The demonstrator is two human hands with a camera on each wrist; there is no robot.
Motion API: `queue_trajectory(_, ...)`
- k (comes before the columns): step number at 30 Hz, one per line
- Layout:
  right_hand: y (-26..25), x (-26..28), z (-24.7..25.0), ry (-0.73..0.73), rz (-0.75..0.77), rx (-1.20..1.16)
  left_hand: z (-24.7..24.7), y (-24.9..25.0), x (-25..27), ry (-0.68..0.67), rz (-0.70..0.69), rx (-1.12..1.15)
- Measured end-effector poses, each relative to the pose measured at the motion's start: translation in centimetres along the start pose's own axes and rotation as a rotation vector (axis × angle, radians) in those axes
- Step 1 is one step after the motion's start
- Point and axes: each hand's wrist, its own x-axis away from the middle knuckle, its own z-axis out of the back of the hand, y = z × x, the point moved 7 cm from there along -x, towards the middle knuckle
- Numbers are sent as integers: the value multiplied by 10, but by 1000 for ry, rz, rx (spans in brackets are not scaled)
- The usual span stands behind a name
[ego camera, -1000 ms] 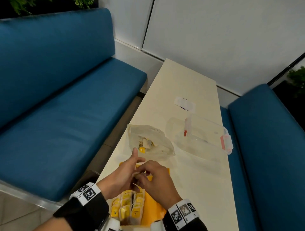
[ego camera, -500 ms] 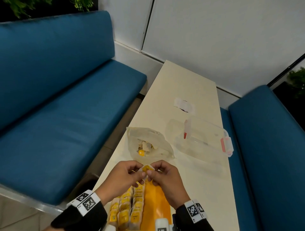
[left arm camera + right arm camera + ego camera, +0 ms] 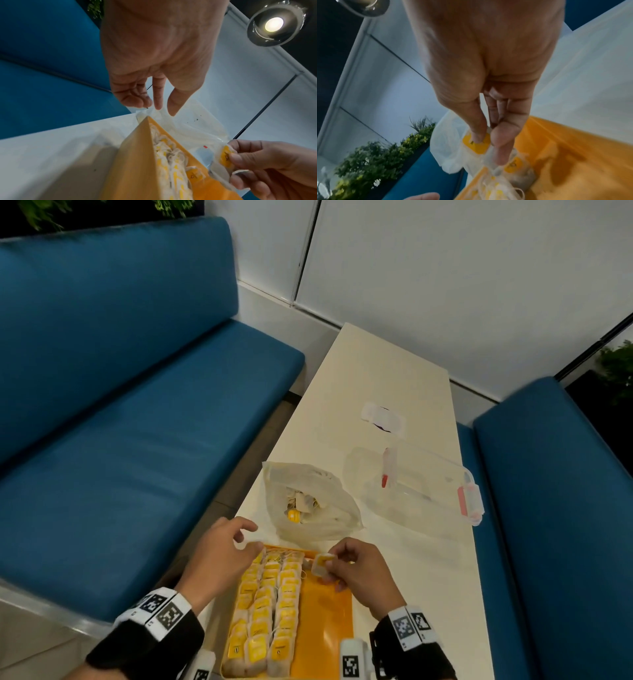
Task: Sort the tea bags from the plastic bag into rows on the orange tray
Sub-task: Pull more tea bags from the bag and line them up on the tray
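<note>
Broadly, the cream worktop (image 3: 383,378) runs from the lower middle of the head view up toward the wall, between blue benches. Low in the frame lies the orange tray (image 3: 329,621), its long axis running up the picture; three rows of tea bags (image 3: 267,604) fill its left half and the right half is bare. Just above it sits the plastic bag (image 3: 315,501), mouth open, more bags inside; a clear lidded box (image 3: 418,487) lies to its right.

The right hand (image 3: 363,570) pinches one tea bag (image 3: 322,564) between thumb and fingers (image 3: 477,129), at the tray's upper edge, yellow tag up. The left hand (image 3: 222,553) hovers over the tray's upper left corner, fingers loosely curled and grasping nothing.

Probably the step is starting a fourth row. It would go best if the bag were laid flat, tag up, long side matching its neighbours, just beside the third row's top bag, with the string tucked clear.
</note>
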Motion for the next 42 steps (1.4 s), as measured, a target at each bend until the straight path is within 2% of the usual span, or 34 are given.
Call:
queue_trajectory(4,18,-4,-17,-38,-93,88,-12,-18,0,-76,53,-93)
queue_trajectory(11,40,-15,-30,9,-226,290,-17,-24,1,-114,86,-27)
queue_trajectory(17,31,-18,-40,104,-214,398,-17,-20,1,-137,90,-14)
queue_trajectory(30,37,-14,-42,333,-198,208,-16,-18,2,-165,84,-22)
queue_trajectory(42,41,-12,-46,353,-285,71,-17,-19,-1,-183,67,-46)
